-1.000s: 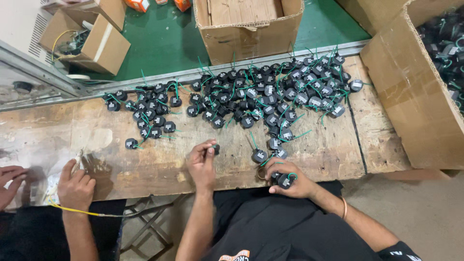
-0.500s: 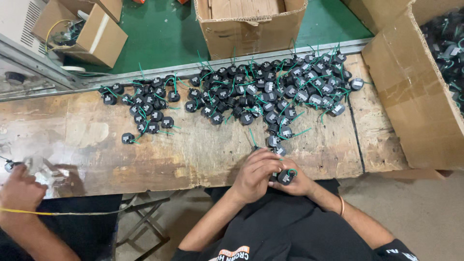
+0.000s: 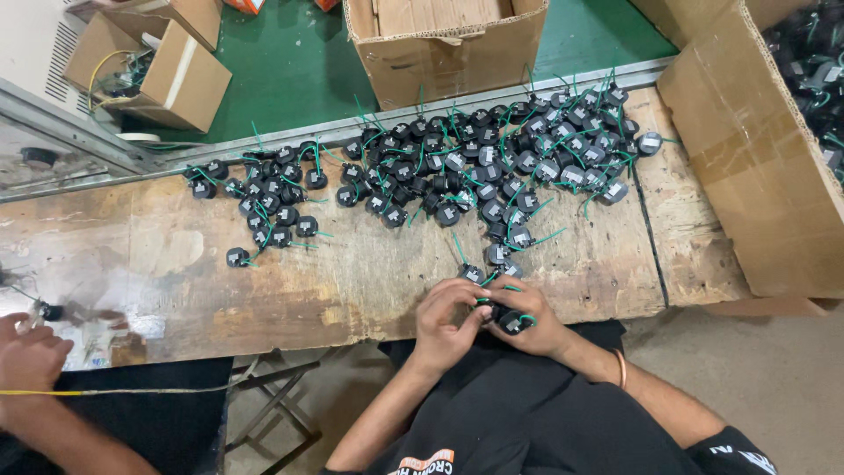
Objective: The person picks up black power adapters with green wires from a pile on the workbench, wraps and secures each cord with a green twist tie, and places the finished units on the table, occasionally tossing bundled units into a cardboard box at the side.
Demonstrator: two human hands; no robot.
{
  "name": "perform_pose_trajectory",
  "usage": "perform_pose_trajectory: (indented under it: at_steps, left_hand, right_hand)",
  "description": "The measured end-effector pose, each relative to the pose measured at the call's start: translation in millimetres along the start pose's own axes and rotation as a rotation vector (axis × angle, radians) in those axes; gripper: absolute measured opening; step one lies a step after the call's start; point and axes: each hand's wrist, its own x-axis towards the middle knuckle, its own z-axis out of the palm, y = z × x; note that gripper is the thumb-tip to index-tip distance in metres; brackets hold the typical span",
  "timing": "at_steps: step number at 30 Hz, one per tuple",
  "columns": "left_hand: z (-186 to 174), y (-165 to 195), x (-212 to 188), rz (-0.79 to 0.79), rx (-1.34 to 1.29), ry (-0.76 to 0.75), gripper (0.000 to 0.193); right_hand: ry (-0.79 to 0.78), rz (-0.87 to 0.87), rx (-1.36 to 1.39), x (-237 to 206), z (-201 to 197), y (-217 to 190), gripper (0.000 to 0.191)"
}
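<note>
Two hands, left hand (image 3: 448, 321) and right hand (image 3: 527, 318), pinching one small, light, rigid black green-wired component (image 3: 511, 322) near the wooden bench (image 3: 352, 273) edge.

Even, moderately bright overhead light; soft short shadows under the black parts (image 3: 492, 176); mild sheen on worn bench (image 3: 352, 281); focus sharp centrally; slight wide-angle bowing at edges.

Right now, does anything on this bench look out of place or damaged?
Nothing spilled or broken. The black parts lie in loose heaps; both hands, left hand and right hand, hold one part at the bench edge. The benchtop is only worn and stained.
</note>
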Motion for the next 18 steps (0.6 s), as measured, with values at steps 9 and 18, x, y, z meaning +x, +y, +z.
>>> perform_pose_trajectory:
  at_steps: [9, 18]
  left_hand:
    - [-10, -18, -1, 0.050, 0.097, 0.053, 0.021]
    - [-60, -70, 45, 0.008, 0.766, 0.090, 0.043]
  right_hand:
    - [-0.062, -0.034, 0.106, -4, -8, 10, 0.045]
    - [0.064, 0.345, 1.056, -18, -11, 9, 0.051]
